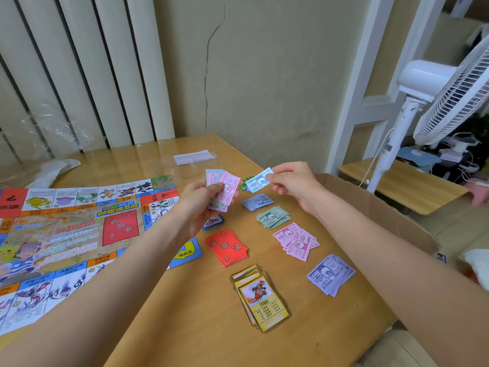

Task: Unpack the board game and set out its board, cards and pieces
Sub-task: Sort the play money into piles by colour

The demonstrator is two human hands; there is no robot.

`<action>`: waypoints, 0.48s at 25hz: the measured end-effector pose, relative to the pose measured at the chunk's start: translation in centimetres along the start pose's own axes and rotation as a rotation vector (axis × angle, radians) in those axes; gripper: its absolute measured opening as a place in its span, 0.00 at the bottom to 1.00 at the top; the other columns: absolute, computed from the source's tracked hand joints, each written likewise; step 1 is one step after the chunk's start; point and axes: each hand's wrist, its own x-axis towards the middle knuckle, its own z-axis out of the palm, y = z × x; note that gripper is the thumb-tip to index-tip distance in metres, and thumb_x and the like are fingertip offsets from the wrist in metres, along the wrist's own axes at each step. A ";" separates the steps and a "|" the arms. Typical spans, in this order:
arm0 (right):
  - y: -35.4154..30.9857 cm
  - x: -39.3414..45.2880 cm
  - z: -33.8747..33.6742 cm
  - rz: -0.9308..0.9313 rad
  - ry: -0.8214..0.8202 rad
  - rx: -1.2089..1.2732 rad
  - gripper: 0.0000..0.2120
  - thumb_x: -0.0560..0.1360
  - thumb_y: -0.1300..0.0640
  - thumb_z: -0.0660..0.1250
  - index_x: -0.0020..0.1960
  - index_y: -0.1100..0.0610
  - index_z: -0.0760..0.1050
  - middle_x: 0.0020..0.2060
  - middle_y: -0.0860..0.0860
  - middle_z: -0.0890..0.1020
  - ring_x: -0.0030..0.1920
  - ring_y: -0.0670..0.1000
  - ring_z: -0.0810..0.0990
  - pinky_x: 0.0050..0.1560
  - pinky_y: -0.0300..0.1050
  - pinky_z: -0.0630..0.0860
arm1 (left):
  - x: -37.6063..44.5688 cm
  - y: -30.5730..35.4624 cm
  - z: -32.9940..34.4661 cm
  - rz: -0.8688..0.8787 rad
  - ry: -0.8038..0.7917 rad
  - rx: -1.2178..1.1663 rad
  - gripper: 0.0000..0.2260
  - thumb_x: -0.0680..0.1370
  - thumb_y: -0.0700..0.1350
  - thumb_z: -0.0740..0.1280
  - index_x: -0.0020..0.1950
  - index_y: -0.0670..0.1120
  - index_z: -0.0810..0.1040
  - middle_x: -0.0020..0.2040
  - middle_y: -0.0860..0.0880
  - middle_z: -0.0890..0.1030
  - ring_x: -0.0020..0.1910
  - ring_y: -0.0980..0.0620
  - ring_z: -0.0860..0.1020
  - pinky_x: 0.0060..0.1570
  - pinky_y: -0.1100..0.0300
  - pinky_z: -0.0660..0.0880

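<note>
My game board lies flat along the counter's left side. Toward the right edge sit four piles of play money, beside a red card stack and a yellow card stack. A cardboard box flanks the right edge. My left hand is raised, clamped on a fan of notes; my right hand pinches one blue note.

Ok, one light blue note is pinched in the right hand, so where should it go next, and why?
Probably lower the right hand and lay its light blue note on the blue note pile just below. The money is sorted by colour: green pile, pink pile, purple pile. The left hand holds unsorted notes.
</note>
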 end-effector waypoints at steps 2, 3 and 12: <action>0.2 1.2 0.3 0.028 0.031 -0.052 0.09 0.72 0.68 0.69 0.51 0.65 0.75 0.28 0.54 0.74 0.26 0.47 0.70 0.22 0.32 0.67 | 0.1 0.4 -0.9 -0.016 -0.004 -0.029 0.08 0.80 0.35 0.57 0.48 0.42 0.75 0.32 0.48 0.84 0.30 0.57 0.82 0.28 0.68 0.76; 0.6 1.6 0.6 0.045 0.020 -0.123 0.08 0.72 0.68 0.69 0.50 0.64 0.75 0.28 0.54 0.75 0.26 0.47 0.70 0.22 0.33 0.67 | 0.1 0.4 -1.3 -0.027 -0.007 -0.034 0.08 0.80 0.35 0.57 0.48 0.41 0.75 0.32 0.47 0.84 0.30 0.56 0.82 0.28 0.67 0.77; 3.7 3.2 1.8 0.003 -0.007 -0.812 0.10 0.69 0.59 0.73 0.49 0.59 0.78 0.51 0.55 0.79 0.51 0.56 0.79 0.51 0.45 0.76 | 0.9 -0.4 -1.8 -0.084 -0.059 -0.015 0.08 0.80 0.35 0.57 0.53 0.39 0.75 0.37 0.44 0.84 0.34 0.54 0.83 0.34 0.64 0.79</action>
